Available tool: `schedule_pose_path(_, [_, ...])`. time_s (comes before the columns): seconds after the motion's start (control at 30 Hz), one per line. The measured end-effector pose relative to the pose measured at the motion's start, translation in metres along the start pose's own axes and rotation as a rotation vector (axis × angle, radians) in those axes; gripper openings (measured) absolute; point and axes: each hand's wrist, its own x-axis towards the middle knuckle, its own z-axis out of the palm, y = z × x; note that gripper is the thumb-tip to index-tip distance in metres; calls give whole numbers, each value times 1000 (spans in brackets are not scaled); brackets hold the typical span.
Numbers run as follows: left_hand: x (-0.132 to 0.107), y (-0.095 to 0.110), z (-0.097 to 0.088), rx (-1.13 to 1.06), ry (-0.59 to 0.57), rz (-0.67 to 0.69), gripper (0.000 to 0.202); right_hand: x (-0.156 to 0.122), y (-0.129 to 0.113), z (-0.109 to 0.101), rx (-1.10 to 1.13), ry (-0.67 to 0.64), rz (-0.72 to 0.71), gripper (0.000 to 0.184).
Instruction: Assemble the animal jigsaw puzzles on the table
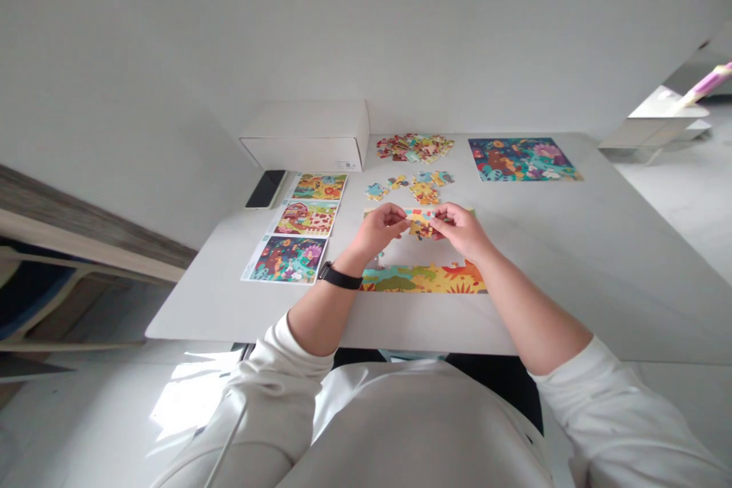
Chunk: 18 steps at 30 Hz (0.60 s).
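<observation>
**Two hands, one cluster of pieces held over the half-built picture**

Both hands meet above the middle of the table. The left hand (382, 229), a black watch band (339, 276) on its wrist, pinches one end of a small joined cluster of yellow-and-red cardboard puzzle pieces (421, 223); the right hand (462, 230) pinches the other end, fingers curled in close. The cluster sits between the two sets of fingertips, lifted a little off the surface as far as I can tell.

I'd judge the step to be fitting: a section is being pressed together or lined up in the air. The next move looks to call for matching its edges against the unfinished jigsaw with an orange-and-green bottom band (424, 277), which lies directly beneath and just nearer the person than the hands.

Beyond the fingers, a few loose blue and yellow pieces (412, 184) lie near, then a denser heap of unsorted pieces (415, 146). Far right rests a finished dark-blue puzzle (520, 158). To the left run three printed picture cards (306, 218), a black phone (266, 188) and a white cardboard box (306, 136), all on the white table (600, 259).
</observation>
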Motion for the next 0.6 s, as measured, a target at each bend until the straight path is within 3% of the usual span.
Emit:
schedule_pose_path(0.1, [0, 0, -2, -37, 31, -20, 37, 0, 2, -2, -148, 38, -76, 43])
schedule_pose_path(0.2, [2, 0, -5, -67, 75, -42, 37, -2, -1, -6, -375, 100, -262, 36])
schedule_pose_path(0.33, [3, -2, -6, -91, 85, -63, 35, -9, -11, -8, -625, -10, -478, 31])
schedule_pose_path(0.6, [0, 2, -6, -86, 63, -82, 37, -12, -14, -6, -786, -62, -518, 24])
